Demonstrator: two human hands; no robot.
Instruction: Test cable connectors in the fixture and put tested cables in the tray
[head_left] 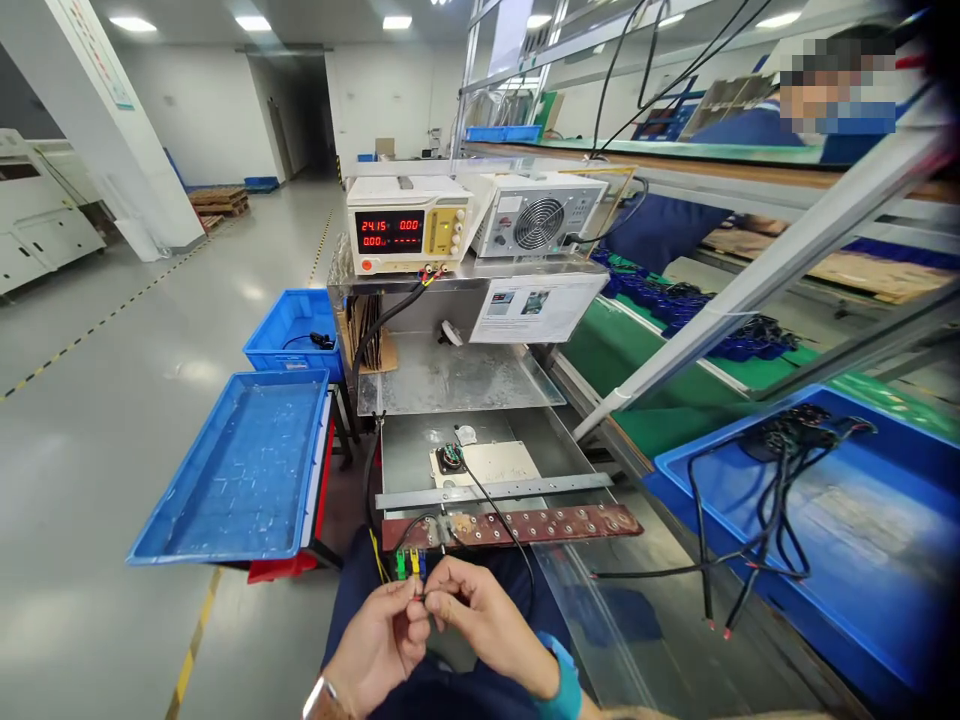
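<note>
Low in the head view, my left hand [379, 635] and my right hand [484, 612] meet just in front of the bench edge. Both pinch a thin black cable end [421, 598] with a bit of red on it; fingers cover most of it. Just beyond the fingertips sit green [401, 566], yellow [414, 563] and blue clips or connectors [422, 566]. A round part with a green circuit [450, 458] lies on a pale metal plate [510, 461]. Its black cable [491, 497] curves toward my lap and passes out of sight behind my right hand.
A brown strip with metal studs [555, 524] crosses the bench front. Behind stands a power supply [409, 225] showing 24.15. Blue trays [225, 470] stand left; a blue bin [862, 560] with black cables [784, 480] is right. A person [836, 85] is beyond the slanted post [720, 310].
</note>
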